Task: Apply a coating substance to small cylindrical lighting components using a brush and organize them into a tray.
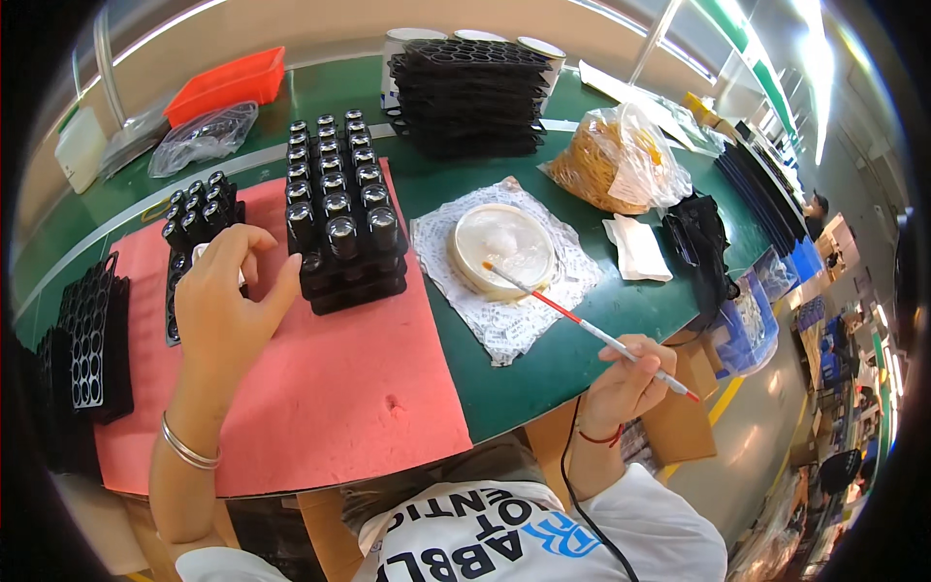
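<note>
Front edge of tabletop (514, 393): my right hand (623, 390) grips a brush (582, 324), seemingly loading; lifting wants steadiness; left hand (223, 303), grip unclear.

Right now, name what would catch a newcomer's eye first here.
Probably the pink mat on the left of the green table, with rows of shiny-topped black cylinders toward the mat's far side. Next, the red-and-white stick in the right hand, its tip at the round pale dish right of the mat.
</note>
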`<state>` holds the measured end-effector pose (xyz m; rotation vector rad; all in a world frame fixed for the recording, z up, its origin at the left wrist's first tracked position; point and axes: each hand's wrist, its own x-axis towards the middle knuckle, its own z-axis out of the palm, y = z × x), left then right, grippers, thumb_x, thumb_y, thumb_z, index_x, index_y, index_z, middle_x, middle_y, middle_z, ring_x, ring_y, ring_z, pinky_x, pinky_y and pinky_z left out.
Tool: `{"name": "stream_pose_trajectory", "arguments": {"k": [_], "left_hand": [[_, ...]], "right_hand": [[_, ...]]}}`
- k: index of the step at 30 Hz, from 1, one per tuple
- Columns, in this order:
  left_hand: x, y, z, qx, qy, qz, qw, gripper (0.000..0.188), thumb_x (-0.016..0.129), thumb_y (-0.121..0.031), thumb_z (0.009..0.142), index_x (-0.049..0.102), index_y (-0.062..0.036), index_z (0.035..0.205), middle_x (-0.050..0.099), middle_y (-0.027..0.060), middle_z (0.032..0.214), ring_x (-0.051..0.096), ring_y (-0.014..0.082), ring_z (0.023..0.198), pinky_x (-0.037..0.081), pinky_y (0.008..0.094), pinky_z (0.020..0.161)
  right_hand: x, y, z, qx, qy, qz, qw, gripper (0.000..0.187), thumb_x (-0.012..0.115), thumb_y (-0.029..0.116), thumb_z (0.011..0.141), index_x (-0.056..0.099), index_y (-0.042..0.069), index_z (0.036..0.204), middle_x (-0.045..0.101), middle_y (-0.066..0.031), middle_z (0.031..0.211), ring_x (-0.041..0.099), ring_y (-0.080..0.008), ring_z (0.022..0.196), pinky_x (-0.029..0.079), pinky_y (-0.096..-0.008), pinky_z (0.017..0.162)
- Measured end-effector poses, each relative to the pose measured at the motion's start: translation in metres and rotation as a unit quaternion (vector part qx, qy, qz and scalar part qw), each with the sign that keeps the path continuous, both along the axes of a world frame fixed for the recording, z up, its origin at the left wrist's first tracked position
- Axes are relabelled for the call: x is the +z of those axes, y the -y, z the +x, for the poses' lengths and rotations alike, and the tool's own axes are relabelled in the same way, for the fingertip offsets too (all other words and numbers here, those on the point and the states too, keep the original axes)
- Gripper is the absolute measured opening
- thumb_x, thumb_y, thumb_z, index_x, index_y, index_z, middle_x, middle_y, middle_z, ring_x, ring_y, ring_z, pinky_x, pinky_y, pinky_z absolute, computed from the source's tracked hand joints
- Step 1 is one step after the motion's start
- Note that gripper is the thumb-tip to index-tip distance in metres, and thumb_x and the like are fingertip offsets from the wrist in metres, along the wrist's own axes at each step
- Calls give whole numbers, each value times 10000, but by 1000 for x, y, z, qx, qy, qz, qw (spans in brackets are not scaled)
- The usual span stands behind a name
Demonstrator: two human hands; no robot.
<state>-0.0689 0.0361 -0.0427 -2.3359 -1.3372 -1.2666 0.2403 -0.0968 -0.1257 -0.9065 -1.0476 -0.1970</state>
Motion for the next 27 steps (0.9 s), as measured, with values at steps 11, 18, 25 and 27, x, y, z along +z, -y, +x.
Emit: {"name": "stream_pose_trajectory", "arguments": {"k": [11, 18, 25, 27], "left_hand": [[-7, -3, -8, -5, 1, 2, 1000, 165, 688, -127, 708, 575, -77, 818, 419, 12, 578, 418, 148, 505, 344, 291, 474], [-5, 0, -8, -10, -7, 0, 1000, 167, 686, -108, 701, 574, -76, 822, 425, 14, 583, 420, 150, 507, 347, 292, 475], [-4, 2, -8, -20, -13, 13, 1000, 162, 677, -86, 700, 568, -74, 820, 434, 17, 597, 424, 153, 507, 347, 287, 473], [-4, 2, -8, -22, -14, 14, 1000, 160, 675, -82, 701, 566, -74, 817, 435, 17, 599, 426, 154, 507, 347, 287, 473]], "right_hand": [[35, -39, 8, 71, 95, -185, 976, 129, 519, 92, 912, 574, -23, 932, 668, -124, 817, 622, -147, 730, 469, -239, 667], [50, -47, 14, 9, 131, -242, 961, 129, 561, 95, 891, 608, -22, 918, 666, -101, 831, 626, -141, 741, 474, -231, 672], [52, -63, 28, -43, 206, -230, 950, 144, 566, 116, 894, 610, -20, 910, 659, -102, 814, 615, -151, 737, 468, -247, 665], [49, -60, 30, -6, 142, -207, 968, 133, 556, 106, 896, 612, -13, 912, 659, -104, 811, 615, -149, 746, 467, -245, 670]]}}
